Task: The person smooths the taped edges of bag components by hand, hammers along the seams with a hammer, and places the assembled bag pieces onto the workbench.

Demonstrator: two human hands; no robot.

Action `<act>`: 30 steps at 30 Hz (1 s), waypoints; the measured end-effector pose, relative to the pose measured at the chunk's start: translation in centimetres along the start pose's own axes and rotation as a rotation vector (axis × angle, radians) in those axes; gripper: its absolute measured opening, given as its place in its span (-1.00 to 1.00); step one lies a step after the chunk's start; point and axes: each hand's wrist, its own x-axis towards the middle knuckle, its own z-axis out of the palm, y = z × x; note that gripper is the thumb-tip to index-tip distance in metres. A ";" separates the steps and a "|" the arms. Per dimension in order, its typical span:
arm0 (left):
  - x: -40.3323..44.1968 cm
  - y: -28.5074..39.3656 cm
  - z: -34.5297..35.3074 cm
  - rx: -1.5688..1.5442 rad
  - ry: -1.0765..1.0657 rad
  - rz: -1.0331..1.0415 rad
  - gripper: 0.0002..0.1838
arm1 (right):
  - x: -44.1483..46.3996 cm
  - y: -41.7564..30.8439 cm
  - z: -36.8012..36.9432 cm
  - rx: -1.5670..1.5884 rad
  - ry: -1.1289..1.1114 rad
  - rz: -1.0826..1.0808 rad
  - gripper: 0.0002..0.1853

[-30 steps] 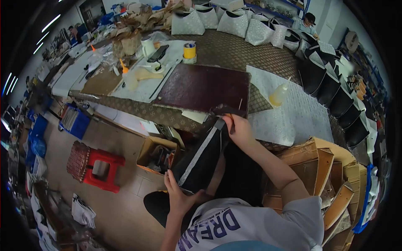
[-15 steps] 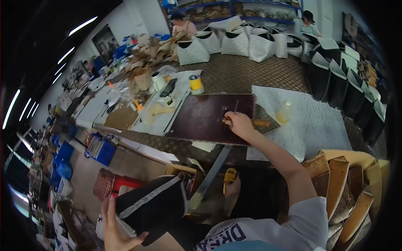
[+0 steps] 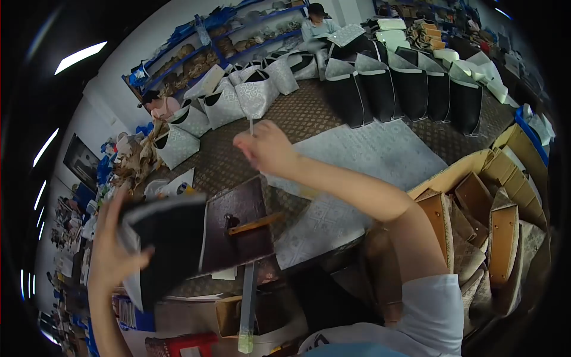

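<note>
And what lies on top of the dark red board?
A wooden-handled tool lies on the board; the black piece hides the board's left side, so anything there is unseen.

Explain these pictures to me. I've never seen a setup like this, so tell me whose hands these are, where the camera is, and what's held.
There is no machine here: you see a person's bare hands. One camera, worn on that person's head, takes every picture, looking forward and down.

The left hand holds a black piece with a pale edge. The right hand is raised over the table; a thin rod sticks up from its fingers, too small to identify.

On the table lie a dark red board, a wooden-handled tool on that board, and a silvery patterned sheet. Behind stand silver bags and black bags.
</note>
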 end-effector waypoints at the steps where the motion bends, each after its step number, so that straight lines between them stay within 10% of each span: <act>1: 5.4 1.4 0.3 0.083 0.155 0.219 0.15 | 0.2 1.7 -1.3 -0.091 0.050 0.012 -0.82; 3: 15.7 4.9 0.3 0.029 0.373 0.616 0.14 | 0.2 4.5 -4.3 -0.243 0.052 0.092 -0.84; 8: 24.4 12.0 1.2 -0.122 0.957 0.758 -0.26 | -3.2 13.2 -9.4 -0.387 0.017 0.247 -0.76; 15: 4.4 3.1 7.4 -0.923 0.821 0.647 -0.65 | -7.8 26.0 -10.0 -0.684 0.059 0.579 -0.76; 30: -15.7 5.9 6.7 -0.549 1.288 0.468 -0.63 | -8.3 34.3 -9.3 -0.711 -0.374 0.987 -0.79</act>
